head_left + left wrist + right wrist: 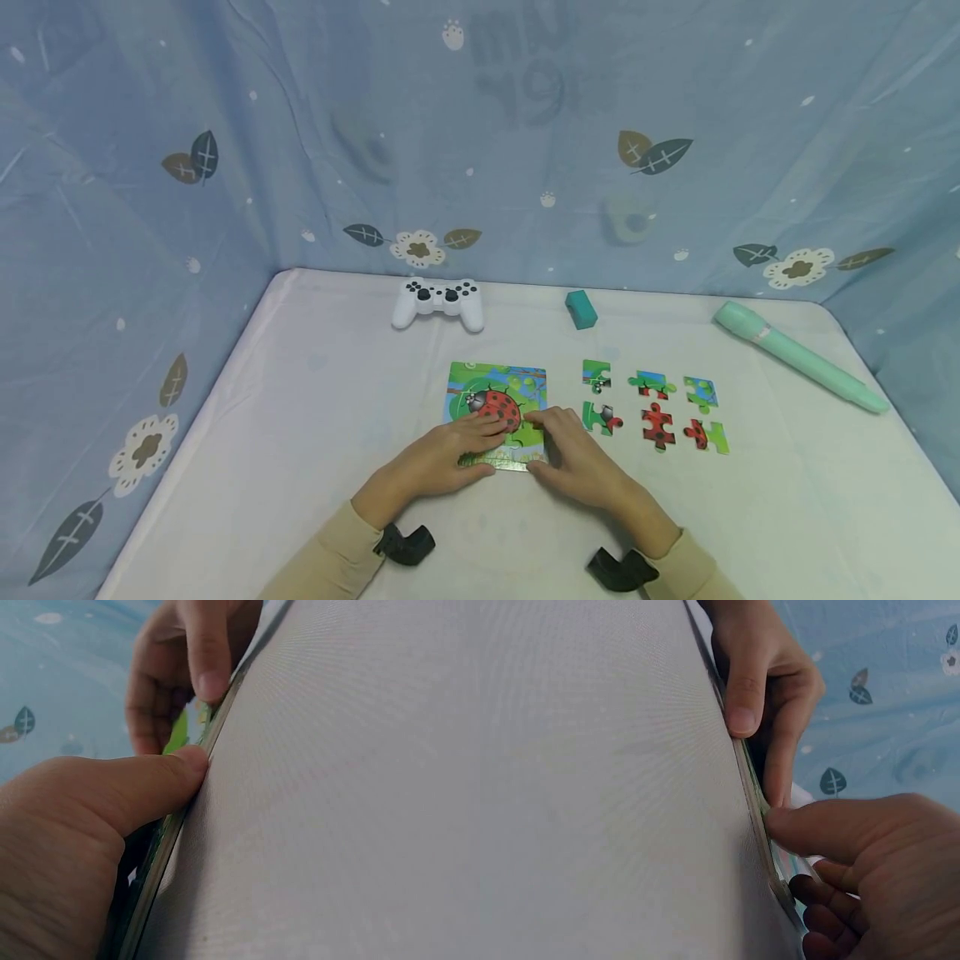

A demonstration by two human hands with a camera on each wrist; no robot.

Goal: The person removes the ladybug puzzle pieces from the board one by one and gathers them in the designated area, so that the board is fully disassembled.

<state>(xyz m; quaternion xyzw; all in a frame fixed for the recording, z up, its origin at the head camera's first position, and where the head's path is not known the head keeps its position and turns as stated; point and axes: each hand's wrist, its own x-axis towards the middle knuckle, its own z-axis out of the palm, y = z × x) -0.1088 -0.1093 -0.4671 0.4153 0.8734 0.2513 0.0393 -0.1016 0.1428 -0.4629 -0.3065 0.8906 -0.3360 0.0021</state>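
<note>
A square puzzle board (459, 383) with a ladybug picture lies flat on the table in the head view. My left hand (455, 454) rests across its lower left part, fingers nearly straight on the picture, thumb along the near edge. At the lower right corner my right hand (577, 457) bends its index finger and thumb about a green puzzle piece (177, 733), which stands slightly raised in the left wrist view. Both thumbs touch the board's near edge in the wrist views. The fingers hide much of that piece and the board's lower part.
Several loose puzzle pieces (657, 427) lie in two rows right of the board. Behind stand a white game controller (439, 302) and a small teal block (581, 309). A mint-green microphone-shaped object (802, 357) lies at the far right, and a patterned blue curtain (525, 167) hangs behind.
</note>
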